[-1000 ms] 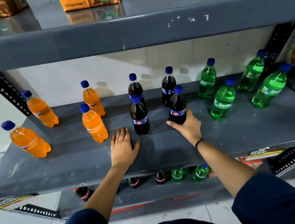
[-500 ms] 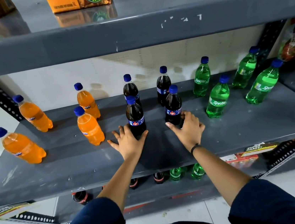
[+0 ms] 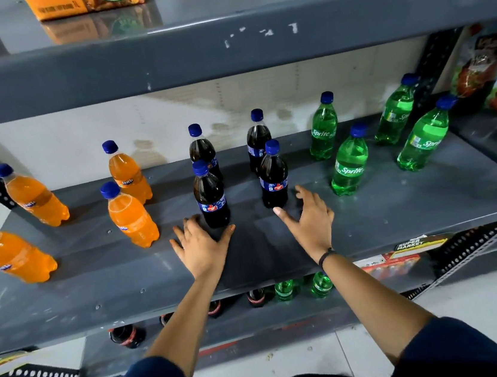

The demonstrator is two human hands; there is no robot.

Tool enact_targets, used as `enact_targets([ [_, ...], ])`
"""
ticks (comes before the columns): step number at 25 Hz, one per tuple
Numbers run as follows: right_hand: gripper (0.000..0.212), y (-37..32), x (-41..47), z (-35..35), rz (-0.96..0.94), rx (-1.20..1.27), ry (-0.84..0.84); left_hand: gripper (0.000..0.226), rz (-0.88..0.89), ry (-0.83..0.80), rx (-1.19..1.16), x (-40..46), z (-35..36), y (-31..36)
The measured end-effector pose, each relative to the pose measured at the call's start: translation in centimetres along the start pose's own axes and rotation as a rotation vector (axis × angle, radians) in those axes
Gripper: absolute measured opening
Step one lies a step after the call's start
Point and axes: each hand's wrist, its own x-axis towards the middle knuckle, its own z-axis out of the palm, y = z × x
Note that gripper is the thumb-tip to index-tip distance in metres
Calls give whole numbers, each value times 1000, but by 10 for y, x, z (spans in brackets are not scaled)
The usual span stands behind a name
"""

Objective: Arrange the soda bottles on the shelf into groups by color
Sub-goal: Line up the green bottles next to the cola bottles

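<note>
On the grey shelf (image 3: 401, 219) stand several orange bottles (image 3: 132, 221) at the left, several dark cola bottles in the middle and several green bottles (image 3: 349, 166) at the right, all with blue caps. My left hand (image 3: 201, 247) lies flat on the shelf, fingers spread around the base of the front left cola bottle (image 3: 211, 199). My right hand (image 3: 310, 221) hovers with spread fingers just in front and to the right of the front right cola bottle (image 3: 274, 182), apart from it and holding nothing.
An upper shelf (image 3: 224, 53) carries orange cartons (image 3: 86, 1) overhead. Snack bags (image 3: 489, 71) sit at the far right. A lower shelf holds several cola bottles (image 3: 127, 336) and green bottles (image 3: 284, 290). White tiled floor lies below.
My left hand slid forward to the base of the front left cola bottle. My right hand let go of the front right cola bottle and pulled back with fingers spread.
</note>
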Motion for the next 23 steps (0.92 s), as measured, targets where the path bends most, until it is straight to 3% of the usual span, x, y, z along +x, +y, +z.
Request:
enact_targets([
  [3, 44, 18, -6, -31, 71, 124, 151, 56, -28, 145, -162, -36, 5, 11],
  [5, 39, 40, -4, -58, 105, 140, 253, 41, -25, 146, -354, -68, 15, 31],
  [7, 41, 63, 5, -83, 148, 155, 325, 34, 24, 46, -493, -94, 30, 53],
  [10, 47, 103, 32, -123, 200, 226, 381, 43, 141, -142, -488, -112, 65, 102],
  [15, 82, 161, 85, -166, 230, 192, 204, 74, 177, -154, -355, -101, 120, 181],
  [18, 93, 177, 111, -178, 223, 135, 114, 70, 111, -79, -344, -95, 140, 207],
  [23, 73, 181, 129, -177, 206, 12, 101, 51, -9, 63, -353, -93, 151, 219],
])
